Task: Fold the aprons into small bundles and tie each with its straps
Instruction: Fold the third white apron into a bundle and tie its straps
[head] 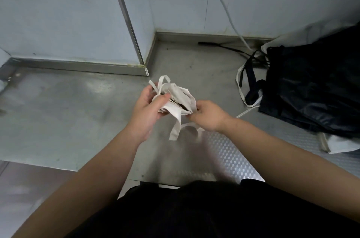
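Above the grey stainless-steel worktop (78, 120), mid-frame, a folded off-white cloth apron bundle (175, 94) is held off the surface between both hands. Left hand (148, 113) grips the bundle's left side, thumb pressed on top and fingers curled underneath; right hand (208, 117) pinches the fabric at the bundle's right edge, and a flat off-white strap (176, 126) hangs loose below. At right, well apart, a heap of dark navy aprons (311, 85) with pale straps lies on the worktop against the wall.
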Demonstrator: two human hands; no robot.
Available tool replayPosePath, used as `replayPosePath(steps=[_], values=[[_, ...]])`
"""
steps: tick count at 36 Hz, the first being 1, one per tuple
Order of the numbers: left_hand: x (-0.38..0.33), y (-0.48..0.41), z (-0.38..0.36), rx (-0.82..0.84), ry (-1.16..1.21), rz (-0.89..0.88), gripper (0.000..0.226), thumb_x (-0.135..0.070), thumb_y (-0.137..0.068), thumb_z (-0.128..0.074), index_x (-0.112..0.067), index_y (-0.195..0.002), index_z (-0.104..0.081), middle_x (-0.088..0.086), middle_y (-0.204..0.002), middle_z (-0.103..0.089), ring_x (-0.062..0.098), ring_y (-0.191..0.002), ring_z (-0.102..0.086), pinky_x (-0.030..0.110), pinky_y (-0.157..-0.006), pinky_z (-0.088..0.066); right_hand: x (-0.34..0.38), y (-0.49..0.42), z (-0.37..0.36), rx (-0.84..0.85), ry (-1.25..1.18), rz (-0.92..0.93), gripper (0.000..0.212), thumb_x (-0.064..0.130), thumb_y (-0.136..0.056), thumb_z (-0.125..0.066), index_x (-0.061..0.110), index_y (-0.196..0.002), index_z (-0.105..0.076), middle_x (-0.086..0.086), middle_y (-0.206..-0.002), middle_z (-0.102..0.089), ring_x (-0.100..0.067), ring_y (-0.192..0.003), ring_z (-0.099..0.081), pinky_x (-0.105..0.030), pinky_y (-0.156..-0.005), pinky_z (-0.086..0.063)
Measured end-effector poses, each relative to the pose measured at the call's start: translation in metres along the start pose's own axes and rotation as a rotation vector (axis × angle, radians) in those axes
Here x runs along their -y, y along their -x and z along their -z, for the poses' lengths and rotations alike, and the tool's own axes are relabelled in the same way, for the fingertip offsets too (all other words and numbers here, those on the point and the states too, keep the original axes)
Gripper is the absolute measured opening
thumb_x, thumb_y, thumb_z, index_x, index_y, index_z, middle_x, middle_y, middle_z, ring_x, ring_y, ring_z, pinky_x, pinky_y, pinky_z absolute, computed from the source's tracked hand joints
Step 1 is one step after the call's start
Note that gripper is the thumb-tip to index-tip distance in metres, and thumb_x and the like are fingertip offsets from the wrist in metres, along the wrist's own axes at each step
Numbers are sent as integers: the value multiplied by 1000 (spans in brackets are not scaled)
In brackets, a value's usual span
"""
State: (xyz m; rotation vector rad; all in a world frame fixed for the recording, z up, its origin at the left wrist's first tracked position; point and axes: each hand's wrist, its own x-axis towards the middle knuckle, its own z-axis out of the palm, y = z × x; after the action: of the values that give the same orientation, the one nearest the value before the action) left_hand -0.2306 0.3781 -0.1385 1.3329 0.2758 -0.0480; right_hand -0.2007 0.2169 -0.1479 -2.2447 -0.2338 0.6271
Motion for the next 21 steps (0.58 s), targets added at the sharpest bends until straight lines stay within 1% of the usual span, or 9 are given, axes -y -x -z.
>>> replayPosePath(steps=[3, 5, 8, 9, 10, 12, 15, 18, 21], values=[[0, -3, 3, -83, -32, -25, 25, -4, -92, -54, -14, -115, -50, 1, -99, -64, 15, -88, -66, 33, -77, -57, 3, -1, 9, -116, 41, 9, 16, 24, -94, -47, 15, -84, -56, 0, -82, -57, -20, -82, -53, -26, -63, -37], [6, -9, 9, -201, -187, -30, 29, -8, -89, -59, -20, -113, -49, 2, -108, -60, 23, -101, -63, 35, -83, -53, 2, -3, 15, -250, -2, 11, 16, 21, -94, -45, 15, -81, -51, -3, -80, -57, -23, -79, -52, -29, -62, -37], [16, -16, 16, -386, -739, 42, 78, -14, -81, -69, -16, -145, -24, 10, -147, -28, 27, -133, -34, 33, -105, -32, 2, -3, 25, -396, -31, 52, 10, 20, -94, -48, 15, -86, -50, -3, -79, -57, -22, -80, -53, -29, -64, -35], [16, -14, 14, -406, -874, 21, 86, -14, -78, -70, -15, -148, -18, 12, -151, -16, 27, -137, -25, 30, -108, -27, 4, -2, 29, -411, -28, 74, 11, 22, -94, -49, 16, -85, -49, -1, -77, -54, -20, -79, -51, -28, -63, -32], [16, -13, 11, -382, -948, -45, 89, -14, -77, -71, -15, -148, -19, 12, -153, -12, 27, -139, -20, 29, -109, -24, 7, -2, 31, -411, -41, 100, 12, 23, -94, -50, 17, -83, -49, 2, -73, -52, -18, -76, -49, -26, -63, -31], [13, -13, 3, -189, -1018, -167, 90, -19, -73, -74, -18, -148, -24, 9, -152, -18, 26, -140, -21, 31, -113, -22, 16, 1, 35, -389, -82, 172, 12, 22, -93, -53, 18, -82, -52, 9, -66, -47, -15, -71, -47, -26, -62, -31], [2, -17, -15, 121, -1097, -187, 77, -44, -69, -70, -25, -138, -42, -2, -134, -52, 20, -127, -44, 40, -107, -33, 29, 3, 43, -380, -123, 262, 3, 16, -91, -56, 15, -92, -58, 13, -69, -50, -10, -66, -47, -20, -58, -34], [-18, -18, -29, -29, -968, -221, 20, -33, -86, -61, -17, -97, -67, 6, -93, -69, 24, -91, -62, 32, -79, -44, 41, 3, 56, -388, -183, 266, 6, 15, -90, -57, 21, -89, -55, 12, -70, -51, -8, -63, -47, -19, -60, -39], [-42, -24, -27, -248, -592, -231, 18, -19, -91, -55, -19, -77, -65, 5, -68, -64, 18, -67, -61, 28, -63, -41, 50, -2, 67, -393, -271, 194, 15, 19, -89, -60, 23, -76, -55, 8, -69, -52, -14, -69, -51, -33, -72, -47]])
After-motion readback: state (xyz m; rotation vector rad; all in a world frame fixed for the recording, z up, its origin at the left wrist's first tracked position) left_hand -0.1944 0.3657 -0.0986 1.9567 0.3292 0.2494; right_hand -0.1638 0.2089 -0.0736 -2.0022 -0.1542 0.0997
